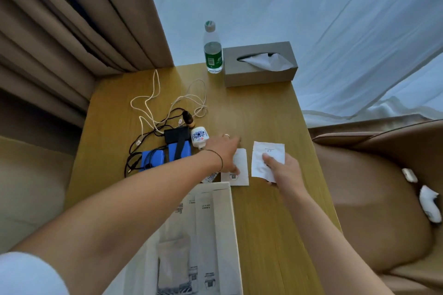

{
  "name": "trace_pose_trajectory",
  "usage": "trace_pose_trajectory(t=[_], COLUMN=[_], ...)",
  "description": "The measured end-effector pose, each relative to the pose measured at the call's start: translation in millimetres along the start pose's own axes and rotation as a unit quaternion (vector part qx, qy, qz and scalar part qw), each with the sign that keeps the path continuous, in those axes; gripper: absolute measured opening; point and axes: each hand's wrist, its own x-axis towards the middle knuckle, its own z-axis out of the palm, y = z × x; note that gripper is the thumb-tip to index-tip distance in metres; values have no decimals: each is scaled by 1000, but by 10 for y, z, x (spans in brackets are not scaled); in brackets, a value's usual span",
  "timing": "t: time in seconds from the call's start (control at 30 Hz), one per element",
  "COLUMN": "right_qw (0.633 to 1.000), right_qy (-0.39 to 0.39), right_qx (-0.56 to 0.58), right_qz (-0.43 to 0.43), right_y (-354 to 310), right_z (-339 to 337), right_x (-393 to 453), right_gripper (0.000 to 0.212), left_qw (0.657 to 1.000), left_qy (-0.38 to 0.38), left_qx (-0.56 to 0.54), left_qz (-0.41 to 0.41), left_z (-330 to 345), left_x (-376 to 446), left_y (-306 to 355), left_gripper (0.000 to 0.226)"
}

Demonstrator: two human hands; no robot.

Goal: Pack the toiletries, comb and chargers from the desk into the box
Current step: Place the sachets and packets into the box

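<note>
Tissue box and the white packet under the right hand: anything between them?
No. In the head view, only bare desk lies between the tissue box and the white packet.

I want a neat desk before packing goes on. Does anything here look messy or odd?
Only the cables: a white and a black one sprawl in tangled loops beside the blue chargers. Nothing looks spilled or damaged.
</note>
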Motion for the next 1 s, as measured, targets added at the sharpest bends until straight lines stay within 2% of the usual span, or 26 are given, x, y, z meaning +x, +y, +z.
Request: trace_pose_trajectory(t=[0.13,0.2,0.3,0.4,0.57,0.7,0.87,0.93,1.0], right_qw=[1000,999,999,998,998,996,990,984,979], right_qy=[-11,-14,-15,-35,-45,-67,-112,-152,-180], right_qx=[20,31,43,52,29,25,27,16,-29], right_qz=[0,-2,-7,-16,-36,-55,-82,-89,-93], right_y=[-22,-28,-70,-167,-357,-503,-637,-666,-673], right_z=[-53,-87,-114,-121,-19,159,418,501,585], right_x=[-71,-85,-104,-163,-363,-573,-903,-1033,-1142], right_gripper=[14,15,13,16,18,20,6,19,33], left_qw=[997,998,997,980,909,849,760,715,685], left_qy=[24,32,41,75,146,209,274,300,323], left_qx=[54,32,-59,-185,-389,-481,-579,-620,-640], left_qz=[41,42,17,0,-43,-64,-109,-120,-135], left_z=[55,93,57,-18,-154,-194,-232,-234,-217], left_x=[79,94,61,-43,-344,-619,-1077,-1270,-1457], left_y=[39,74,116,111,46,-97,-332,-468,-612], left_gripper=[94,90,61,29,47,23,26,27,29])
